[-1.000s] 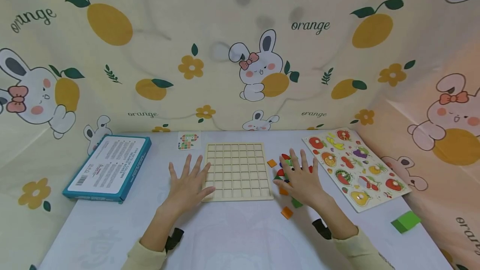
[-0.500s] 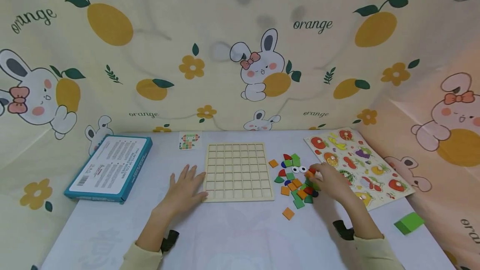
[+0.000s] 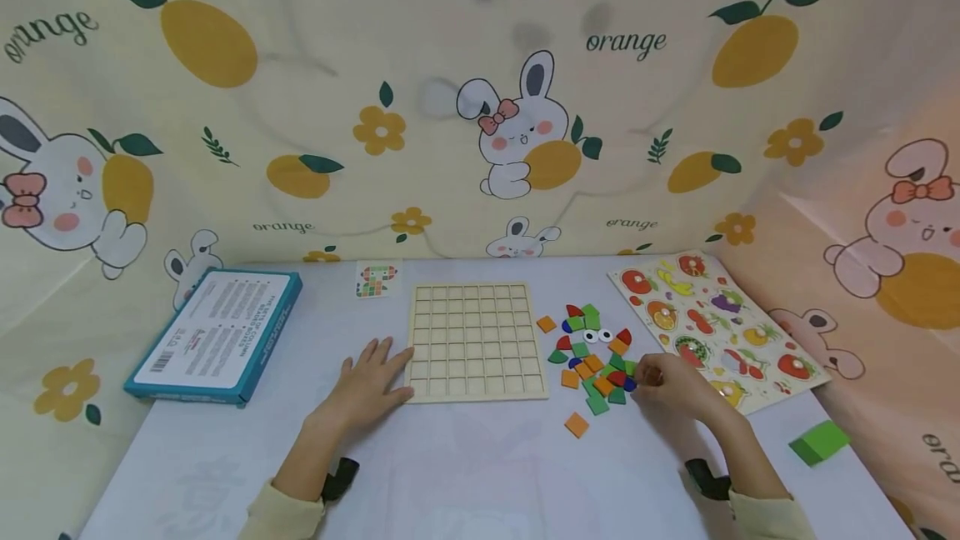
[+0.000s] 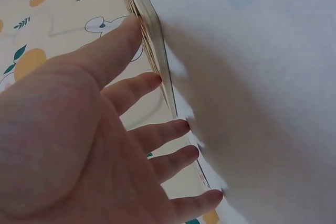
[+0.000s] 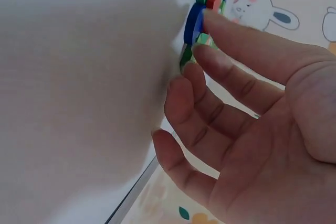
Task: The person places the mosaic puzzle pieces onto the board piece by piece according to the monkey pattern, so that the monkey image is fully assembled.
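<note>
My left hand [image 3: 366, 394] lies with fingers spread at the left edge of the wooden grid board [image 3: 476, 342], thumb and index fingertips right at its rim. In the left wrist view the board [image 4: 147, 24] shows edge-on behind the fingertips. My right hand [image 3: 678, 386] is at the right side of a loose heap of small coloured pieces, its fingers loosely bent. In the right wrist view a blue rounded piece [image 5: 193, 23] stands beside the thumb tip, and a gap shows between thumb and index finger. Orange squares [image 3: 577, 425] and green pieces [image 3: 597, 405] lie around it.
A small pattern card [image 3: 377, 280] lies behind the board. On the left is a blue-edged box [image 3: 213, 336]. A fruit puzzle board [image 3: 712, 319] lies at the right, with a green block [image 3: 819, 442] near the table's right edge. Patterned cloth [image 3: 420, 40] hangs behind.
My right hand has moved from over the pieces to their right side, uncovering them, and then slightly nearer me. My left hand has lowered a little beside the board.
</note>
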The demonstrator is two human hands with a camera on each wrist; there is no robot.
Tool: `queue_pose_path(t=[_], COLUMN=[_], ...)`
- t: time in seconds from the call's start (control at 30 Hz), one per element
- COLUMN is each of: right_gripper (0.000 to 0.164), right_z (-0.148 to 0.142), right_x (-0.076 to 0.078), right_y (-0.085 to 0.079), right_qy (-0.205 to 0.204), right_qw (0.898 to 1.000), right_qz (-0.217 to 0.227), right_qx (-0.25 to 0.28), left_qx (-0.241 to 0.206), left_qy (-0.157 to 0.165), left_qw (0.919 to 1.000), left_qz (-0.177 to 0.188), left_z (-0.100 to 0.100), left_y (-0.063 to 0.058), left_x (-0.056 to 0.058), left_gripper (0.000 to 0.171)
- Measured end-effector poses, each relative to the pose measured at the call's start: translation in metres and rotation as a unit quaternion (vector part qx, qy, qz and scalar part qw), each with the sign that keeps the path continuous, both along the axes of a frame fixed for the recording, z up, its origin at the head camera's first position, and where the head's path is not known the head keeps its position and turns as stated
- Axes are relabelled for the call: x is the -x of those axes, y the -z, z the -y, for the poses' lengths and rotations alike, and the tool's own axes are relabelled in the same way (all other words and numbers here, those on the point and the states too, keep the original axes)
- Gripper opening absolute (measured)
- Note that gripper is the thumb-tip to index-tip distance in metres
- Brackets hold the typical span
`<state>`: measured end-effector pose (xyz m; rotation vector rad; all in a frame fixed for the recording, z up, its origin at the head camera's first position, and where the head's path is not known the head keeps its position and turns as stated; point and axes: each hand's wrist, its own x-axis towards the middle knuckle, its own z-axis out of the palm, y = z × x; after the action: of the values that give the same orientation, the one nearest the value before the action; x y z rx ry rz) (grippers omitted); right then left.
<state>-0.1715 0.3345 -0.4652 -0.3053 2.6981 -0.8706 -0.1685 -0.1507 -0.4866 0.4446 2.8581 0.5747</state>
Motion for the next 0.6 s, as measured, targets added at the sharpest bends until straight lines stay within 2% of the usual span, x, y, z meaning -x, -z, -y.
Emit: queue_pose_path(t=[0.2, 0.37, 0.47, 0.6], right_gripper=[0.02, 0.019, 0.018, 0.017], right_z=[0.004, 0.004, 0.004, 0.004], right_x=[-0.001, 0.0, 0.0, 0.001], right_y=[0.004, 0.008, 0.008, 0.01], right_qy=[0.022, 0.032, 0.032, 0.03], right_qw=[1.0, 0.999, 0.999, 0.999], right_qz=[-0.005, -0.009, -0.009, -0.005], right_qx=[-0.019, -0.023, -0.021, -0.014], left_qx=[-0.004, -0.014, -0.005, 0.034], left_qy=[0.0, 0.005, 0.0, -0.012], left_qw=[1.0, 0.9997, 0.9986, 0.9944], left_qz=[-0.001, -0.021, -0.052, -0.1], left_z=[0.002, 0.006, 0.01, 0.016], left_y=[0.003, 0.007, 0.005, -0.001], left_x=[0.0, 0.006, 0.015, 0.034], left_gripper=[0.066, 0.065, 0.064, 0.063])
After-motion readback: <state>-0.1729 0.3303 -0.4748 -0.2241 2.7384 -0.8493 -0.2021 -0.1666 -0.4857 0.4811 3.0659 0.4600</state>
